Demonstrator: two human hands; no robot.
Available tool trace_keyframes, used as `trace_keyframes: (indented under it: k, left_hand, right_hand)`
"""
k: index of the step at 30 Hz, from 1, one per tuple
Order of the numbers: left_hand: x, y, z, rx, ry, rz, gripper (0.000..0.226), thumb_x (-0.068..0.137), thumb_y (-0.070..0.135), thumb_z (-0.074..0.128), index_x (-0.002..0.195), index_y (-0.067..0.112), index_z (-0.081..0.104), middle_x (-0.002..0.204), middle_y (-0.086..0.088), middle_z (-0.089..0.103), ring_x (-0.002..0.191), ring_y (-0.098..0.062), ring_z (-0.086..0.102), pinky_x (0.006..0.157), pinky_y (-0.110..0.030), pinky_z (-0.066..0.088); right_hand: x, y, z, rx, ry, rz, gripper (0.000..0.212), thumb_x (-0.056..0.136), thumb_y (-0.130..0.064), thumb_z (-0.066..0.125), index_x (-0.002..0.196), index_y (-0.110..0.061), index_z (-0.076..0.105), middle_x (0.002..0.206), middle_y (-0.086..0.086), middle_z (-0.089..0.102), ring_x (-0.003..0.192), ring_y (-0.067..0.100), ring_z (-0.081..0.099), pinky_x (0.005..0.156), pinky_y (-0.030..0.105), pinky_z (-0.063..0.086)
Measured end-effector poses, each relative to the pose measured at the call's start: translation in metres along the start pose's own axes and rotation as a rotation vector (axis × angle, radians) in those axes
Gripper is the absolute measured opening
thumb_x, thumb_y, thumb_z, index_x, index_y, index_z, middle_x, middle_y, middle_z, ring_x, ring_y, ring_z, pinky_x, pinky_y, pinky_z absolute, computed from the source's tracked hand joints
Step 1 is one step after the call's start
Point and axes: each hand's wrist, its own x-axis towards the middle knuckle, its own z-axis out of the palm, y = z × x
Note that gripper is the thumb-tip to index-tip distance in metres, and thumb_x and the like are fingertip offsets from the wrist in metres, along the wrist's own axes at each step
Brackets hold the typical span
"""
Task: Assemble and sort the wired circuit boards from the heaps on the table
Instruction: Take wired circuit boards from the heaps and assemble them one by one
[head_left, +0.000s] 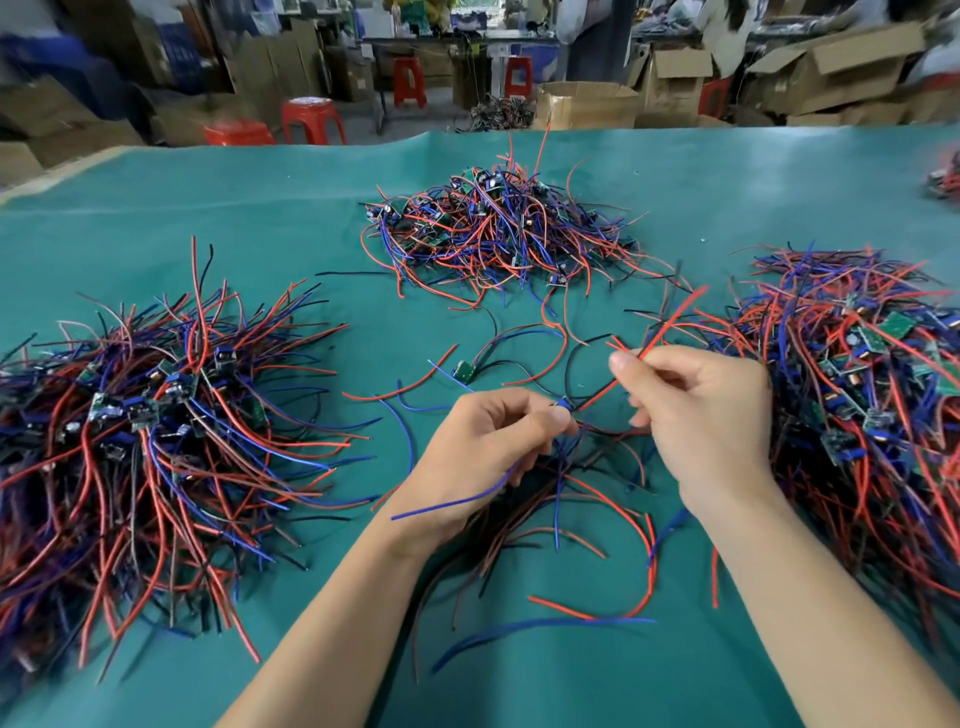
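Green matting (182, 218) covers the worktable. Just above it, the left hand (483, 447) pinches a small wired board (563, 404) between thumb and curled fingers, while the right hand (696, 410) pinches its red wire (670, 322). Heaps of wired boards lie left (156, 415), right (857, 389) and beyond (498, 228).

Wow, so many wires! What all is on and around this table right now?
Table cover: one, teal, spread under everything.
Heaps of wired boards: three, red, blue and black wires; left heap, far heap, right heap.
Loose board: one, green, alone ahead of the hands.
Stools: several, red, beyond the table.
Cardboard boxes: many, brown, background.
Left hand: pinches a small wired board.
Right hand: pinches a red wire.
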Motion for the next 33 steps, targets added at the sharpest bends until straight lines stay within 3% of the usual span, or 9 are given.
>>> trace_keyframes:
  k: [3,8,12,15,20,23,26,30,33]
  left_hand:
    - [-0.001,0.002,0.001,0.012,-0.036,0.007,0.021,0.09,0.024,0.063,0.084,0.006,0.072,0.057,0.006,0.048,0.051,-0.009,0.039,0.047,-0.018,0.033]
    - [-0.001,0.002,-0.001,0.035,-0.058,0.006,0.018,0.097,0.016,0.062,0.089,0.003,0.071,0.059,0.005,0.049,0.054,-0.009,0.04,0.048,-0.018,0.033]
    - [-0.002,0.003,-0.001,-0.003,-0.057,-0.009,0.017,0.099,0.009,0.058,0.084,0.011,0.068,0.061,0.007,0.052,0.052,-0.006,0.043,0.048,-0.018,0.035]
    - [-0.001,0.001,-0.002,-0.051,0.01,-0.045,0.025,0.099,0.006,0.057,0.077,0.016,0.063,0.062,0.004,0.053,0.051,-0.007,0.045,0.048,-0.017,0.038]
    - [0.001,-0.001,-0.004,-0.224,0.105,-0.09,0.029,0.1,0.006,0.055,0.076,0.016,0.068,0.065,-0.001,0.059,0.055,-0.009,0.052,0.05,-0.016,0.042]
    - [0.001,-0.002,-0.003,-0.235,0.119,-0.082,0.024,0.1,0.005,0.055,0.081,0.013,0.068,0.068,-0.002,0.062,0.055,-0.009,0.055,0.05,-0.016,0.043]
    - [-0.001,0.0,-0.004,-0.204,0.073,-0.067,0.023,0.099,0.008,0.057,0.082,0.014,0.072,0.07,-0.004,0.064,0.056,-0.01,0.055,0.051,-0.017,0.043]
    - [-0.003,0.003,-0.004,-0.098,0.069,-0.088,0.025,0.096,0.02,0.063,0.073,0.018,0.072,0.059,-0.004,0.064,0.045,-0.01,0.052,0.043,-0.017,0.039]
    - [-0.004,0.002,-0.002,-0.008,0.027,-0.073,0.029,0.097,0.022,0.063,0.069,0.018,0.068,0.054,-0.003,0.063,0.042,-0.009,0.05,0.042,-0.016,0.039]
  right_hand:
    - [0.007,-0.002,-0.014,0.038,0.112,-0.006,0.019,0.079,-0.04,0.075,0.068,-0.026,0.074,0.052,0.0,0.061,0.041,0.013,0.057,0.045,0.022,0.046]
    - [0.01,-0.008,-0.022,0.374,0.212,0.109,0.021,0.091,-0.015,0.075,0.07,-0.016,0.072,0.056,-0.007,0.062,0.05,0.007,0.057,0.044,0.021,0.048]
    - [0.012,-0.023,-0.028,0.655,0.315,0.214,0.021,0.096,-0.015,0.069,0.076,-0.011,0.069,0.063,-0.002,0.069,0.052,0.008,0.059,0.054,0.02,0.05]
    - [0.011,-0.024,-0.023,0.64,0.346,0.159,0.018,0.1,-0.015,0.065,0.082,-0.01,0.066,0.071,0.002,0.067,0.061,0.012,0.066,0.062,0.022,0.053]
    - [0.005,-0.02,-0.007,0.576,0.227,0.167,0.009,0.096,-0.01,0.067,0.087,-0.01,0.068,0.077,0.008,0.067,0.064,0.015,0.068,0.064,0.024,0.056]
    - [-0.008,-0.014,0.006,0.445,-0.074,0.259,0.01,0.092,-0.01,0.071,0.082,-0.009,0.073,0.073,0.008,0.069,0.063,0.017,0.066,0.06,0.025,0.057]
    - [-0.023,-0.008,0.019,0.204,-0.401,0.142,0.01,0.089,-0.019,0.076,0.082,-0.012,0.078,0.072,0.005,0.074,0.067,0.016,0.068,0.055,0.024,0.054]
    - [-0.023,-0.01,0.017,0.093,-0.345,-0.011,0.011,0.078,-0.033,0.079,0.082,-0.023,0.079,0.071,0.0,0.075,0.065,0.009,0.066,0.056,0.024,0.052]
    - [-0.022,-0.012,0.014,0.057,-0.322,-0.067,0.005,0.074,-0.031,0.079,0.079,-0.032,0.078,0.071,-0.007,0.075,0.064,0.005,0.067,0.062,0.028,0.052]
